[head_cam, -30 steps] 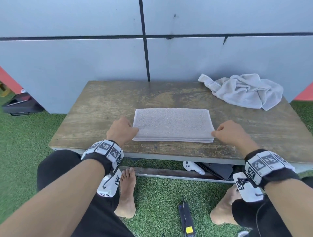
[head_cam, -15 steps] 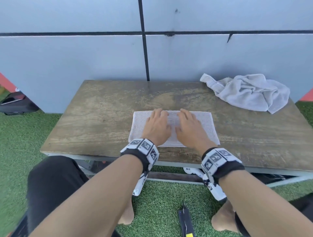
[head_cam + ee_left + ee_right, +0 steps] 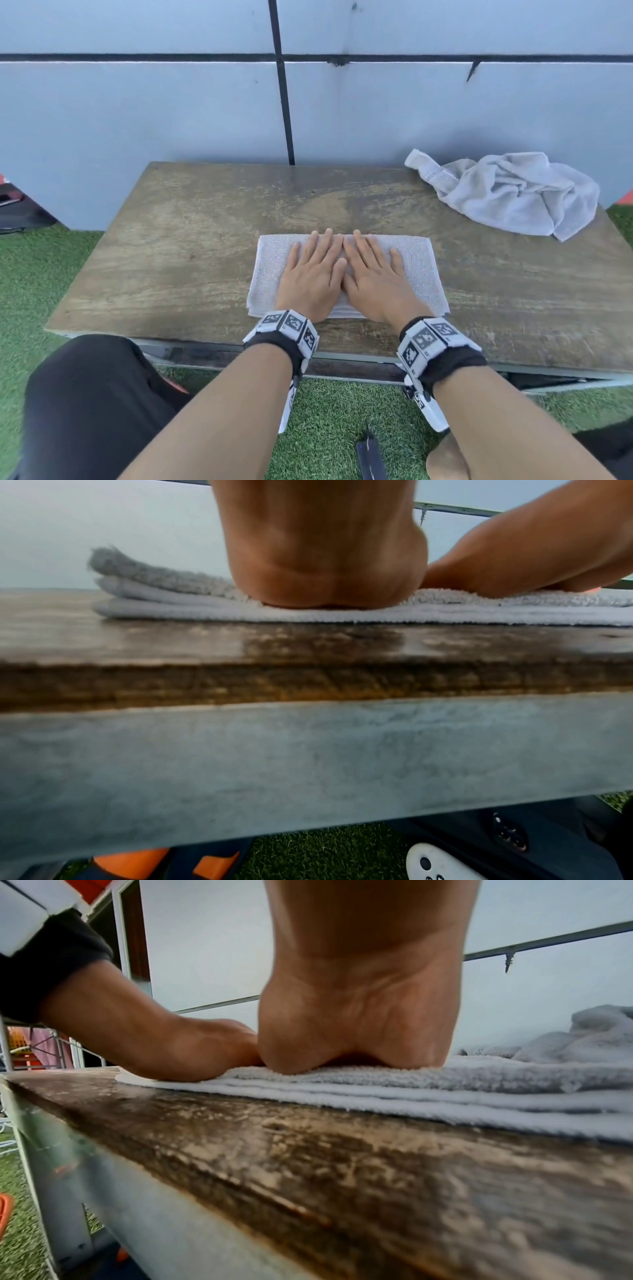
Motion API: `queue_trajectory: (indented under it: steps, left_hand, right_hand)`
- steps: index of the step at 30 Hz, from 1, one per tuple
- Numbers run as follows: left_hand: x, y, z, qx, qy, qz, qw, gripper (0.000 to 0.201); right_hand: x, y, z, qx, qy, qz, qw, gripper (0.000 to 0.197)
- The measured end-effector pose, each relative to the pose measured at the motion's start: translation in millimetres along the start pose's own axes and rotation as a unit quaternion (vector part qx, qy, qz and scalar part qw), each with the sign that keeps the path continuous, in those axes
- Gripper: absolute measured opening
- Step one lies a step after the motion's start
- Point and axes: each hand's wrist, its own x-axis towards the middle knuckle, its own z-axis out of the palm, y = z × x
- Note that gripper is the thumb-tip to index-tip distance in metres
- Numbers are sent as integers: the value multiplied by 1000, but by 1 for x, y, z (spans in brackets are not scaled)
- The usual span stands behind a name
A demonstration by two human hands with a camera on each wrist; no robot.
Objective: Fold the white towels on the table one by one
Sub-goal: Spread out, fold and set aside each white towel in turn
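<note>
1. The folded white terry towel [image 3: 347, 274] lies near the front edge of the worn wooden bench [image 3: 171, 240], its long axis running left to right.
2. The left hand [image 3: 313, 274] and right hand [image 3: 375, 275] press flat on its middle, fingers straight, thumbs touching, each equally near an end.
3. A second ago both hands pinched the near corners; now they have let go and moved inward.
4. The crumpled white towel [image 3: 507, 193] waits at the far right corner, nearer the right hand.
</note>
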Motion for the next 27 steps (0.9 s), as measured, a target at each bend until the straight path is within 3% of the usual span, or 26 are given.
queue_trajectory:
  steps: [13,27]
  left_hand:
    - [-7,-23,-1,-4,17,-42,999,55]
    - [-23,-40,-9,15,17,-62,998,59]
  right_hand:
    - [-12,26,3,-3,76,24,997,64]
    - [-31,60,5,15,97,80,992,62]
